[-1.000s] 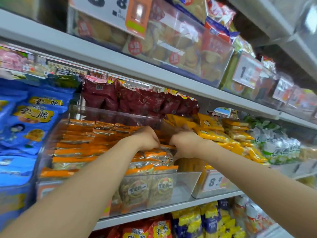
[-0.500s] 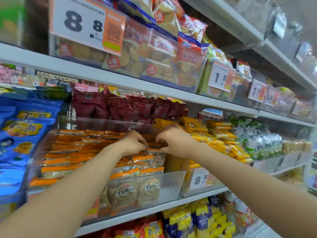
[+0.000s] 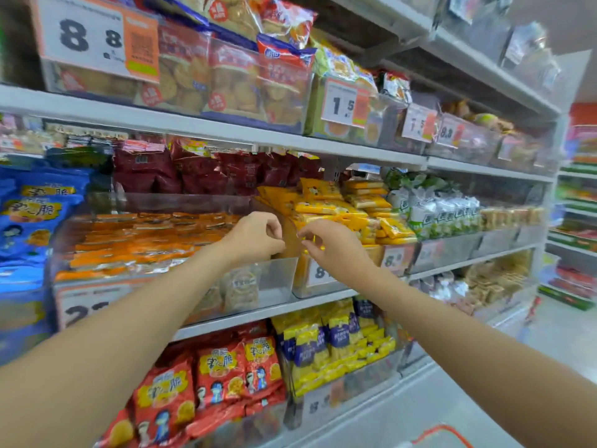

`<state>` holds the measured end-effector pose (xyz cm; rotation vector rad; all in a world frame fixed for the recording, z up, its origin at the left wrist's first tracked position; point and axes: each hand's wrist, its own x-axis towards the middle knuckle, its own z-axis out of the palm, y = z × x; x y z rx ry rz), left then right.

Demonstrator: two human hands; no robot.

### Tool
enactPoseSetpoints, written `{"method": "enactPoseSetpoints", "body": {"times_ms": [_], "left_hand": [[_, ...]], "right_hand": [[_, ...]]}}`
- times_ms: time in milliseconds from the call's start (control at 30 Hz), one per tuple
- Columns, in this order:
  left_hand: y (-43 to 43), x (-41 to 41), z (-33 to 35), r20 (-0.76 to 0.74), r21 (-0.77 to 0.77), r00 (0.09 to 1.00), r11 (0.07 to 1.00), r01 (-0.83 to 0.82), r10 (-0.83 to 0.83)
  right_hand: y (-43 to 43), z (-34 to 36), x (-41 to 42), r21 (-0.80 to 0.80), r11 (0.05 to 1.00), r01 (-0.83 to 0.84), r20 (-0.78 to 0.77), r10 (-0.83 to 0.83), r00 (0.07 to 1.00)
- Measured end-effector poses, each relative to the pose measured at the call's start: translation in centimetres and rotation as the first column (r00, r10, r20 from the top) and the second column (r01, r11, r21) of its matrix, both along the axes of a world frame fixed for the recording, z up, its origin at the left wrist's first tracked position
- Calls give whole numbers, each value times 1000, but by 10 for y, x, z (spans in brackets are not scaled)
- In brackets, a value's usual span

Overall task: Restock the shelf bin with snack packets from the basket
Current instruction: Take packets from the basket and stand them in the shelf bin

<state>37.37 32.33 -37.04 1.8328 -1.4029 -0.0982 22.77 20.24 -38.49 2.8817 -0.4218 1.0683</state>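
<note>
A clear shelf bin [image 3: 280,279] on the middle shelf holds rows of orange-topped snack packets [image 3: 145,247]. Both hands hover just above the bin's front right corner, a small gap between them. My left hand [image 3: 255,236] has its fingers loosely curled, and no packet shows in it. My right hand [image 3: 329,245] is beside it, fingers bent downward and relaxed, with nothing in it that I can see. It is in front of the neighbouring bin of yellow packets [image 3: 339,208]. An orange basket rim [image 3: 442,436] shows at the bottom edge; the basket's contents are out of view.
Blue bags [image 3: 32,215] fill the bin to the left, and dark red bags [image 3: 181,173] stand behind. The upper shelf edge [image 3: 193,124] hangs close over the bin. Red and yellow-blue packets fill the shelf below. The aisle floor [image 3: 562,337] lies to the right.
Both hands have lifted out of the orange packets and drawn back to the bin's front right corner. The view has pulled back and swung right.
</note>
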Motion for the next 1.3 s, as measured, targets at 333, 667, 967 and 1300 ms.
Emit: {"method": "enactPoseSetpoints", "body": {"times_ms": [333, 667, 967, 1300], "left_hand": [[-72, -122, -96, -169, 206, 955, 939, 276, -244], [-134, -249, -291, -503, 417, 830, 773, 478, -241], [-118, -281, -449, -668, 587, 742, 647, 486, 49], [-124, -226, -497, -701, 598, 683, 692, 406, 205]], "right_hand": [[-41, -125, -128, 325, 933, 157, 6, -168, 986], [-59, -309, -268, 640, 637, 431, -213, -391, 895], [-41, -480, -328, 643, 300, 704, -644, -286, 710], [-41, -596, -284, 603, 142, 785, -788, -45, 613]]}}
